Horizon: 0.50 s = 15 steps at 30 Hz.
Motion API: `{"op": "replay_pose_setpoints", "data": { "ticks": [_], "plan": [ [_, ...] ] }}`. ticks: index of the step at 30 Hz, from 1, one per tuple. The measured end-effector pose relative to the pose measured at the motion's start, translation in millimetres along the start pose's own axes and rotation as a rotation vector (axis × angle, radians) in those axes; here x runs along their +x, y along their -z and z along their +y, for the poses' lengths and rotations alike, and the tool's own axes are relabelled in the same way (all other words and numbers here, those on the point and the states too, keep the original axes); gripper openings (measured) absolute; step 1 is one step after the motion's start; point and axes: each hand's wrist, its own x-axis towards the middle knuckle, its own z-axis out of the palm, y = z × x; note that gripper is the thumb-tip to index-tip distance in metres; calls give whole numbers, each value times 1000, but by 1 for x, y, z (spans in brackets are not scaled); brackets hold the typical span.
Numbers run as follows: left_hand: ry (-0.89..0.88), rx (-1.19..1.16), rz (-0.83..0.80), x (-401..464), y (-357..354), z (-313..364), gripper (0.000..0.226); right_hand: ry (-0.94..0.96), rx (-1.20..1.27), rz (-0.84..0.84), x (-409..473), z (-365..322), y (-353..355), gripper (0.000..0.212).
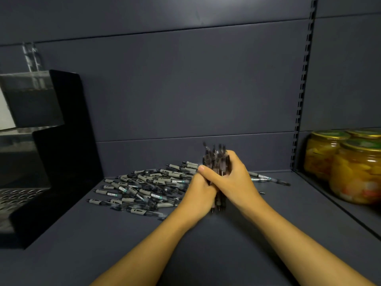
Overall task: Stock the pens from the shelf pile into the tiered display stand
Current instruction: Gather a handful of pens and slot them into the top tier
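Squaring up the bundle of pens (216,162) comes first: judging by the upright hold, the ends want tapping level on the shelf (206,244) before the lift, so none slide out on the way to the stand. The bundle stands nearly vertical just in front of the shelf pile (144,184), blurred, its tips poking above the fingers and its lower ends showing below the palms. The right hand (231,180) wraps it from the right side, thumb laid across the front; the left hand (198,195) clasps it lower down, fingers curled around the barrels. A firm, even squeeze should serve. The tiered display stand (41,162) sits well apart at the left, and jars of preserved fruit (350,168) stand at the right.
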Motion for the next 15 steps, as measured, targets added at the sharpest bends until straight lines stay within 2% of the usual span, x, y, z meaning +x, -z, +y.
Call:
{"op": "replay_pose_setpoints", "data": {
  "ticks": [3, 8, 12, 15],
  "plan": [
    [44, -80, 12, -2, 13, 19, 22, 36, 6, -49, 2, -17, 4, 39],
    [17, -207, 100, -4, 42, 52, 17, 115, 93, -160, 10, -53, -7, 32],
    [-10, -192, 140, -10, 76, 73, 22, 133, 126, -253, 20, -80, -16, 25],
    [-12, -178, 134, -14, 109, 84, 16, 148, 126, -314, 29, -98, -25, 24]
  ]
}}
